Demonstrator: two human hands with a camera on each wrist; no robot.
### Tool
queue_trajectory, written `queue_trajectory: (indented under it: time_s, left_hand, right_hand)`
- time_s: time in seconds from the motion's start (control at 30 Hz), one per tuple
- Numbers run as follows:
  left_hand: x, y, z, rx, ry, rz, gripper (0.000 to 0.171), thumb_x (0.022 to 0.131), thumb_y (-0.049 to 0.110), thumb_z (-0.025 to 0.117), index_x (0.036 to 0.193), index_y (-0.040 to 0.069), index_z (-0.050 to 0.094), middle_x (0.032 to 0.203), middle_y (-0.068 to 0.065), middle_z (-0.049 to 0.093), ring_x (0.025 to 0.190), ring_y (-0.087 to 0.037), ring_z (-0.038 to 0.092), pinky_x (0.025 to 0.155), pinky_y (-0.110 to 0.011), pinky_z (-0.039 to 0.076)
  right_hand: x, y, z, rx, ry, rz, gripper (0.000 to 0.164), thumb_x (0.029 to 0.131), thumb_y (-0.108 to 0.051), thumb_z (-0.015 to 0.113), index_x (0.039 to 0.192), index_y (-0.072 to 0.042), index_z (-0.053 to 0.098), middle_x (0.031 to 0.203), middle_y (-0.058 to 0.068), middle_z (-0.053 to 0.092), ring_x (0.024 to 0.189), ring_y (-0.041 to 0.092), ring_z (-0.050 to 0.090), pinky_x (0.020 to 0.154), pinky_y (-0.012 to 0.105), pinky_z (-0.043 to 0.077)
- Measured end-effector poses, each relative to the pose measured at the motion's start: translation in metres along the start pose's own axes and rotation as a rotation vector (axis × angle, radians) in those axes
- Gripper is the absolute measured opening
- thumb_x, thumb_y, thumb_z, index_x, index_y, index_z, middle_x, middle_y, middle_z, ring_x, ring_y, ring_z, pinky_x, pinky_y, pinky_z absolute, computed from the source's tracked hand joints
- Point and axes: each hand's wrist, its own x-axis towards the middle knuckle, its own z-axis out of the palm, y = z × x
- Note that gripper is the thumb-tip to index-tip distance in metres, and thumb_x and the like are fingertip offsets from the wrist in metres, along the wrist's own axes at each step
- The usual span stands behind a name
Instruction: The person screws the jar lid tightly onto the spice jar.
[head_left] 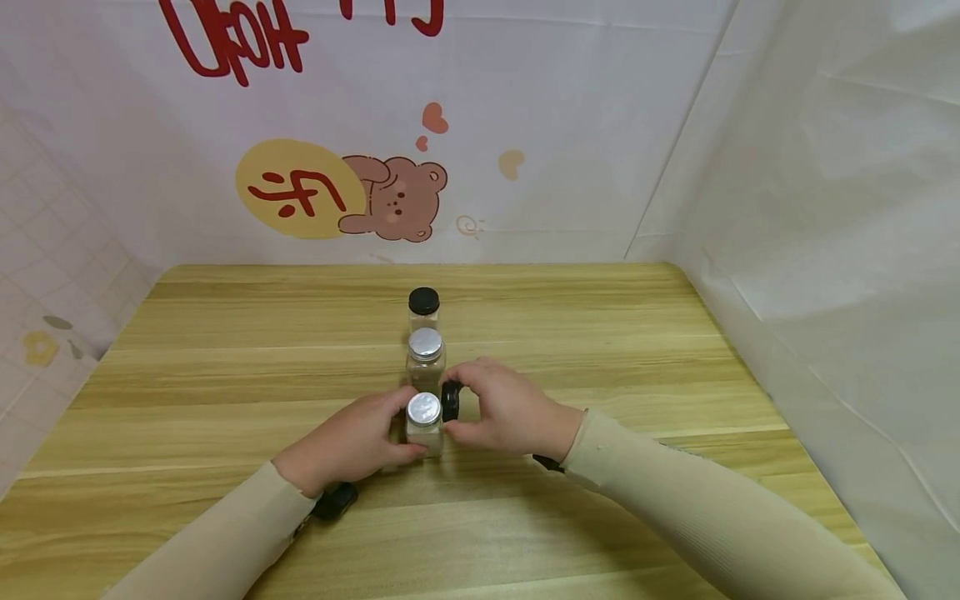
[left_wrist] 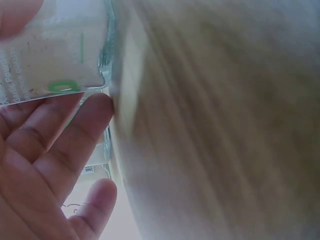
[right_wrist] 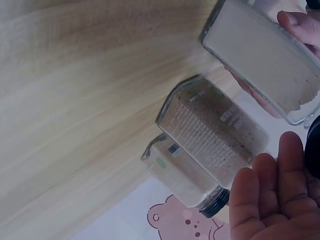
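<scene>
Three square glass jars stand in a line on the table. My left hand [head_left: 352, 442] holds the nearest jar [head_left: 424, 429] between thumb and fingers; its top is silver and pale powder fills it. In my right hand [head_left: 513, 410] a black lid [head_left: 450, 402] is pinched on edge, close by that jar's right side. Right behind is the middle jar [right_wrist: 210, 127], silver-topped, with speckled brownish contents and printed text. Farthest back stands a jar with a black lid [head_left: 423, 301]. In the left wrist view, fingers [left_wrist: 75, 145] lie along the near jar's glass.
The wood-grain table [head_left: 600, 333] reaches back to a white wall sheet [head_left: 570, 108] printed with a bear and red characters. Another white sheet [head_left: 847, 250] runs along the right side. A black wrist device [head_left: 335, 502] sits below the left wrist.
</scene>
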Motion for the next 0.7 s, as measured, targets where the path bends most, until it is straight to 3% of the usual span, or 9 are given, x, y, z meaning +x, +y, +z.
queue_trajectory:
  time_s: [0.37, 0.7]
  left_hand:
    - [0.0000, 0.0000, -0.0006, -0.003, -0.010, -0.002, 0.046, 0.087, 0.032, 0.088, 0.124, 0.022, 0.062, 0.118, 0.006, 0.070, 0.107, -0.012, 0.064, 0.099, -0.045, 0.054]
    - [0.0005, -0.0019, -0.0001, 0.001, -0.007, 0.020, 0.046, 0.089, 0.035, 0.087, 0.127, 0.025, 0.063, 0.122, 0.007, 0.071, 0.112, -0.012, 0.065, 0.100, -0.045, 0.054]
  right_hand:
    - [0.0022, 0.0024, 0.0045, 0.070, 0.008, -0.013, 0.040, 0.088, -0.023, 0.085, 0.120, -0.008, 0.066, 0.112, 0.000, 0.072, 0.107, 0.018, 0.067, 0.098, 0.034, 0.055]
    - [0.0040, 0.0009, 0.0068, 0.068, 0.009, -0.042, 0.041, 0.089, -0.026, 0.086, 0.122, -0.008, 0.068, 0.109, -0.002, 0.071, 0.101, 0.012, 0.064, 0.095, 0.031, 0.055]
